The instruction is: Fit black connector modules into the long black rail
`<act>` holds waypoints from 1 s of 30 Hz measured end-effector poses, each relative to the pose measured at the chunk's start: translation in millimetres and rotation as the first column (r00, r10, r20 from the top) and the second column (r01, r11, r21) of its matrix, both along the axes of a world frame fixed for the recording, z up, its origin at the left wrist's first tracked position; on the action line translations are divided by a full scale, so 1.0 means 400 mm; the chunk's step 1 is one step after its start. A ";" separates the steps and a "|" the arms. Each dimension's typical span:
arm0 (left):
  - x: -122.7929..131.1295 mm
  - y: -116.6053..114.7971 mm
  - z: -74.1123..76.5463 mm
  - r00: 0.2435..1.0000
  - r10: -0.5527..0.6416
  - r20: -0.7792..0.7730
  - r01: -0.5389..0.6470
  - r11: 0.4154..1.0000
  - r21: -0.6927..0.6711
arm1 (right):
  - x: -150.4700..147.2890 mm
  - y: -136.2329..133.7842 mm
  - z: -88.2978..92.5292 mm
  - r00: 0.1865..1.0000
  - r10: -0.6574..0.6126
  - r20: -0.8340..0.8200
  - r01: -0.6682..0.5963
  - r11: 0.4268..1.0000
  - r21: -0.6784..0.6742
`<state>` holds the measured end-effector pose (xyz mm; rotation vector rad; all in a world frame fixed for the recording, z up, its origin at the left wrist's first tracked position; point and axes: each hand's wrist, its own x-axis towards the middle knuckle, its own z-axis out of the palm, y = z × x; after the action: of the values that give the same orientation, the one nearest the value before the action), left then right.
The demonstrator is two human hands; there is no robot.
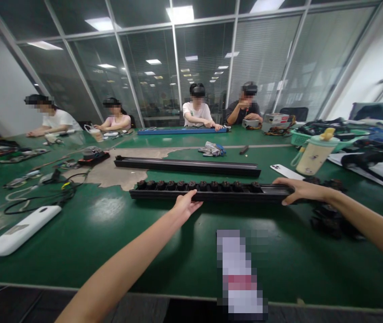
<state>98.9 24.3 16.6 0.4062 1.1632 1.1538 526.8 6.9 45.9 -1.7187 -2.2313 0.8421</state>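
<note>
A long black rail (211,196) extends across the green table in front of me, its row of small round black parts (191,185) set along the channel. My left hand (187,202) is closed on the near side of the rail around its middle, thumb uppermost and fingers partly hidden beneath. At the rail's right end, my right hand (294,190) grips it with thumb and fingers on opposite sides. Behind it lies a second black rail (187,167), touched by neither hand. A heap of loose black parts (332,220) sits beside my right forearm.
A white phone (287,172) and a cream tumbler (317,154) stand to the right. Gray gloves (212,149) lie beyond the rails. Cables (53,193) and a white elongated device (21,231) are on the left. Several people sit across the table, one with hands on a blue bar (181,131).
</note>
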 end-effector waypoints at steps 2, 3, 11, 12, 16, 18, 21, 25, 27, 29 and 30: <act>-0.003 0.001 -0.002 1.000 0.007 -0.001 -0.007 1.000 -0.014 | -0.004 0.010 0.006 1.000 0.014 -0.012 -0.014 1.000 -0.021; -0.007 0.001 -0.004 1.000 0.011 -0.003 -0.011 1.000 -0.021 | -0.009 0.015 0.007 0.999 0.023 -0.026 -0.024 0.999 -0.034; -0.083 0.003 0.002 0.999 0.011 -0.047 -0.015 0.995 -0.094 | -0.066 0.057 -0.024 0.996 0.024 -0.086 -0.029 0.998 -0.055; -0.097 0.004 0.005 0.999 0.007 -0.050 -0.012 0.995 -0.102 | -0.076 0.059 -0.026 0.996 0.019 -0.090 -0.023 0.998 -0.053; -0.163 0.006 0.016 0.997 -0.006 -0.071 -0.004 0.991 -0.135 | -0.131 0.057 -0.029 0.994 0.030 -0.108 -0.034 0.999 -0.035; -0.201 0.005 0.021 0.995 -0.012 -0.095 -0.002 0.989 -0.151 | -0.164 0.054 -0.032 0.993 0.051 -0.111 -0.050 0.999 0.005; -0.266 -0.002 0.031 0.990 -0.016 -0.139 -0.008 0.985 -0.172 | -0.219 0.050 -0.044 0.990 0.089 -0.109 -0.086 0.996 0.024; -0.363 -0.018 0.047 0.980 -0.016 -0.201 -0.023 0.982 -0.189 | -0.300 0.050 -0.069 0.990 0.096 -0.101 -0.090 0.994 0.068; -0.409 -0.024 0.055 0.974 -0.027 -0.225 -0.020 0.979 -0.203 | -0.337 0.054 -0.082 0.992 0.084 -0.096 -0.076 0.994 0.081; -0.450 -0.026 0.061 0.961 -0.067 -0.268 0.007 0.975 -0.221 | -0.366 0.060 -0.093 0.991 0.091 -0.101 -0.083 0.993 0.084; -0.467 -0.025 0.062 0.954 -0.087 -0.286 0.022 0.974 -0.226 | -0.377 0.063 -0.098 0.989 0.099 -0.106 -0.090 0.992 0.086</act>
<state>-87.9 14.2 41.5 0.4462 1.5147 0.9224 375.9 31.9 6.7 -1.5044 -2.2558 0.8326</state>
